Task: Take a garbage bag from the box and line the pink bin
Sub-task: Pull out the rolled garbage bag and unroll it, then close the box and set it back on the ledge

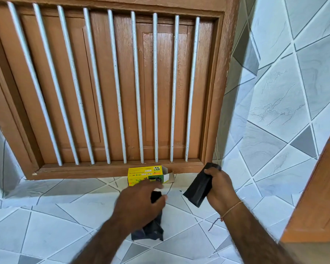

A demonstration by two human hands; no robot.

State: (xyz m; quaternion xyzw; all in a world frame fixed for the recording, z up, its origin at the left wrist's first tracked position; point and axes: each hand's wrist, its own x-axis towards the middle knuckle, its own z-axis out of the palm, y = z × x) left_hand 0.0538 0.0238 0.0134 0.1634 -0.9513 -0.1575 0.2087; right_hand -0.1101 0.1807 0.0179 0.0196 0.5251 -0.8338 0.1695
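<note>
Black plastic in both hands; the person stands at a tiled ledge (69,212) below a barred wooden window (111,88); the yellow-green box (147,176) sits on the ledge against the window frame, its right-hand flap open.

Right hand (220,189): fingers curled round a folded black bag (198,187), held up clear of the ledge, just right of the box.

Left hand (141,202): seen from the back, somewhat blurred; fingers bent over the top of a second black bag piece (151,227) that hangs down towards the tiles; it appears pinched between thumb and fingers, though the contact itself is hidden behind the hand; whether the lower end touches the ledge cannot be told. The two black pieces are apart, with bare tile between them.

Progress, judged: bag material is out of the box, so the first step looks done; a single bag appears to have come free of the rest; which piece is to be used cannot be told.

Remaining: unfold and open a bag, fit it into the pink bin, turn the mouth over the rim; the pink bin is not in view, so lining is evidently not begun.
</note>
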